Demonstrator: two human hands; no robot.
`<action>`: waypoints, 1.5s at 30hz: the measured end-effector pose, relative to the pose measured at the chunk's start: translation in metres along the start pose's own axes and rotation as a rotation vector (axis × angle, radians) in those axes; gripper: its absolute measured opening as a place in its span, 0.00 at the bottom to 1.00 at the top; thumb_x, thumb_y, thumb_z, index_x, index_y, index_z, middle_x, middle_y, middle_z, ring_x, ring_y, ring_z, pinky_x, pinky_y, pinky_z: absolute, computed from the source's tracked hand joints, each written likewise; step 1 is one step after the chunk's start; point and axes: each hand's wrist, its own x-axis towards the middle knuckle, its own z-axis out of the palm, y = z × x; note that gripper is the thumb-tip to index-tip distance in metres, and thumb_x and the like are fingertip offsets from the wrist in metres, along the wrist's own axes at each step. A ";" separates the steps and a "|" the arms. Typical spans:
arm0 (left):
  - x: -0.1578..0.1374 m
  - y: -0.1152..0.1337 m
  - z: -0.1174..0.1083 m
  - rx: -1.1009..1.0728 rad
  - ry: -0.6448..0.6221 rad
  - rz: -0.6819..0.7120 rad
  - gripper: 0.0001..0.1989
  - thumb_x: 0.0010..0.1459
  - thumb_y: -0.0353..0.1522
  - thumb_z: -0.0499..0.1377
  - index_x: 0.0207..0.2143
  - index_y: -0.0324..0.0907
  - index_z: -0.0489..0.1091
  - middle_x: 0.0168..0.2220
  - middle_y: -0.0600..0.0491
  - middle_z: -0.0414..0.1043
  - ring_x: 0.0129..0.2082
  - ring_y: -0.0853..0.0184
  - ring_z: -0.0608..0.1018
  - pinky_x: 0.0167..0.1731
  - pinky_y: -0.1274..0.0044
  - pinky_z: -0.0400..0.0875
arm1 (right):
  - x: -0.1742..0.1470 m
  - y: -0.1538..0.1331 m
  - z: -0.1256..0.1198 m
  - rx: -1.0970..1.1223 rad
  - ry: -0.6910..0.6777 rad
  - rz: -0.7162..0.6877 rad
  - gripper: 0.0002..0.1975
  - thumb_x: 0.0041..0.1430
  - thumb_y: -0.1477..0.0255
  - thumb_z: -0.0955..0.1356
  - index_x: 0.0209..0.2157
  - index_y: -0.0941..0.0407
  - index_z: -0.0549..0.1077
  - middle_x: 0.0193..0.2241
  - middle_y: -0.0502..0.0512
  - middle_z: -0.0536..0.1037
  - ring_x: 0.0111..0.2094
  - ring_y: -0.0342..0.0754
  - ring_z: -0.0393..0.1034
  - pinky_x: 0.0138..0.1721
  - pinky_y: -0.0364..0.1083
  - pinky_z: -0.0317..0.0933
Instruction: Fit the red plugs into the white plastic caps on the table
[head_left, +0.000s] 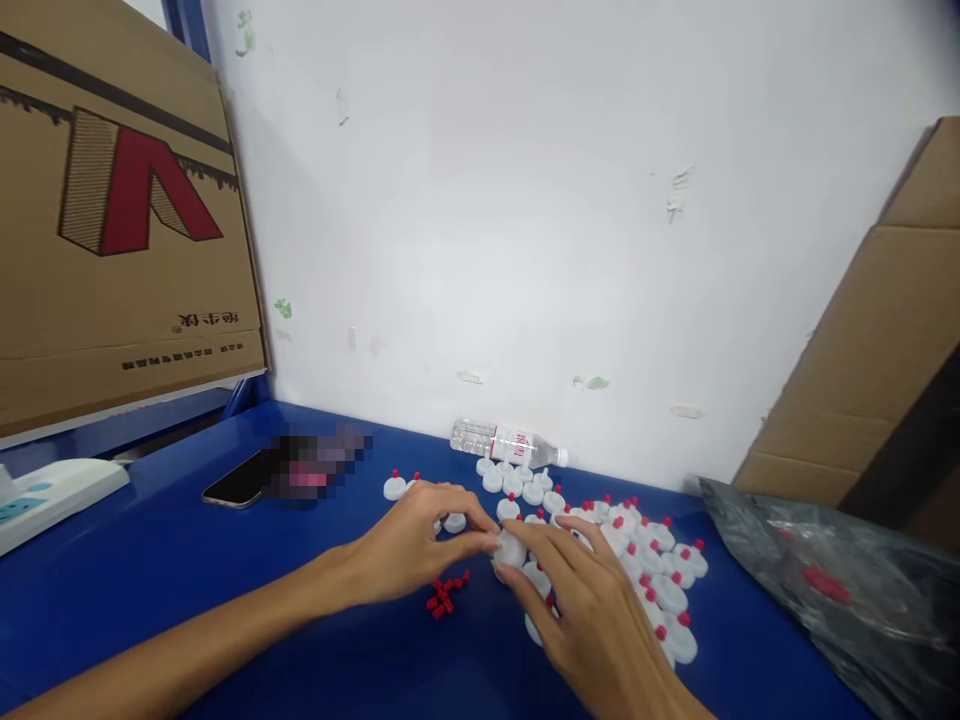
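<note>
Blue table (337,670) against a white wall (510,200). Both bare hands together near the middle, one white lid (511,552) between them, lifted or resting, cannot tell which. Right hand (581,605): thumb and fingers curled around the lid's right side, gripping it. Left hand (420,540): thumb and forefinger brought together at the lid's left edge; whether they pinch the lid or a small piece, cannot tell, fingertips cover the spot.

Below the left hand, a small loose pile of red caps (439,611) on the table. Beyond and right of the right hand, a crowded spread of red-tipped lids (681,640), partly hidden by that hand. More of the same behind the left hand. Further back, a cluster of plain white lids (532,493), nozzles bare, just in front of a clear bottle (514,445) lying on its side near the wall.

Left: phone (238,482) lying flat, pixelated patch beside it; white power strip (60,505); printed carton (150,300). Right: dark plastic bag (825,625), something red showing; cardboard (862,350) leaning behind.
</note>
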 end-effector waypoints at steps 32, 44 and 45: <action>-0.008 -0.014 0.007 0.289 0.018 0.050 0.06 0.65 0.27 0.56 0.41 0.42 0.71 0.37 0.53 0.75 0.38 0.65 0.71 0.40 0.73 0.64 | -0.003 0.007 -0.004 -0.020 -0.007 0.061 0.14 0.68 0.72 0.65 0.54 0.54 0.70 0.43 0.57 0.79 0.43 0.54 0.73 0.47 0.55 0.66; -0.003 -0.010 0.014 -0.145 0.075 -0.231 0.08 0.64 0.35 0.62 0.40 0.44 0.80 0.38 0.54 0.82 0.36 0.66 0.78 0.38 0.76 0.69 | -0.002 0.006 -0.003 -0.044 0.019 -0.011 0.15 0.68 0.72 0.66 0.54 0.55 0.70 0.43 0.58 0.78 0.44 0.55 0.72 0.47 0.56 0.67; -0.003 -0.010 0.014 -0.200 0.074 -0.238 0.08 0.63 0.35 0.62 0.40 0.43 0.80 0.38 0.53 0.82 0.37 0.66 0.79 0.39 0.76 0.69 | -0.001 0.006 -0.003 -0.051 0.030 -0.018 0.14 0.68 0.73 0.65 0.54 0.56 0.70 0.43 0.58 0.78 0.44 0.54 0.72 0.48 0.56 0.67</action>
